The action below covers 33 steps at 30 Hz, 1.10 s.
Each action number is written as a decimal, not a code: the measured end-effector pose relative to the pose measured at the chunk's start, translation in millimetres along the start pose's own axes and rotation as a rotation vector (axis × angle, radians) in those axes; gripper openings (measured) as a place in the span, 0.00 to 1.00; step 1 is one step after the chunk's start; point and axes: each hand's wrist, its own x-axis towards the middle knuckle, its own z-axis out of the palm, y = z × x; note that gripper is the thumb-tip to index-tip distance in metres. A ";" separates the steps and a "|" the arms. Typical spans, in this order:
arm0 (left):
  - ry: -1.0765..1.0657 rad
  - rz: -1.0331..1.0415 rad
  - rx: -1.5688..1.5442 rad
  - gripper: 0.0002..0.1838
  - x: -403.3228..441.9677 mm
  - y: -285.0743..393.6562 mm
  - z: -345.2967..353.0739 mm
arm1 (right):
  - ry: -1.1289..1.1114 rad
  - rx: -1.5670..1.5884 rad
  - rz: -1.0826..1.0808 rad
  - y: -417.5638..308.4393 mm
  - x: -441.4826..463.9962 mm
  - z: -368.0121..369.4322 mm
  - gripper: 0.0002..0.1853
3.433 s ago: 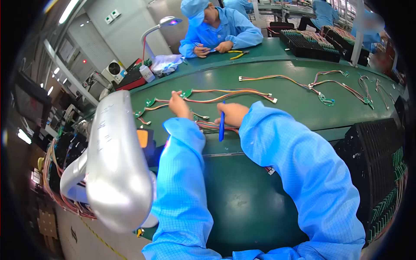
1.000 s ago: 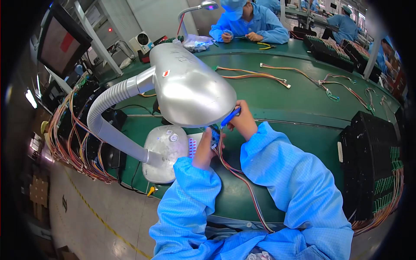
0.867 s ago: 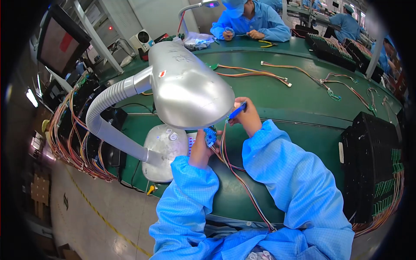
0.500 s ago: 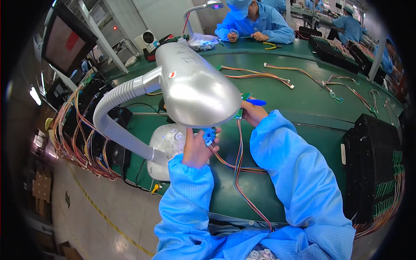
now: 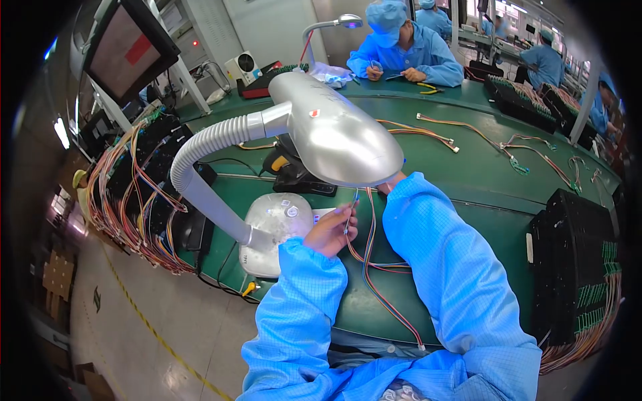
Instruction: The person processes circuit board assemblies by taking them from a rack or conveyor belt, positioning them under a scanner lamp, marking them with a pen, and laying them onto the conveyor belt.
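My left hand (image 5: 332, 230) is closed around a small circuit board (image 5: 353, 204), turned nearly edge-on, with coloured wires trailing from it. Just right of it, my right hand (image 5: 394, 182) is mostly behind the lamp head (image 5: 341, 140), so its fingers and anything in them are hidden. A bundle of coloured wires (image 5: 366, 267) hangs from beneath the lamp, crosses the green bench and ends in a white connector (image 5: 421, 347) near my body.
The lamp's base (image 5: 267, 260) stands left of my left hand. Black racks with wires (image 5: 144, 194) line the left; another black rack (image 5: 575, 260) is at right. Behind the lamp is a yellow-black handheld scanner (image 5: 277, 160). Across the bench, a person (image 5: 408, 50) works near pliers (image 5: 429, 87).
The view has shifted, moving the lamp rightward in the picture. In my left hand the board has turned from face-on to nearly edge-on. My right hand and its blue pen have gone behind the lamp head.
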 end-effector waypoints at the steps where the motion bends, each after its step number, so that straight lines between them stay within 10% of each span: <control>1: 0.009 0.005 -0.013 0.13 0.8 -0.6 -2.0 | -0.005 0.006 -0.009 2.6 0.6 -3.1 0.03; 33: 0.413 0.504 0.539 0.17 64.7 -7.7 15.8 | 0.121 -0.087 0.123 -95.3 -133.2 40.7 0.19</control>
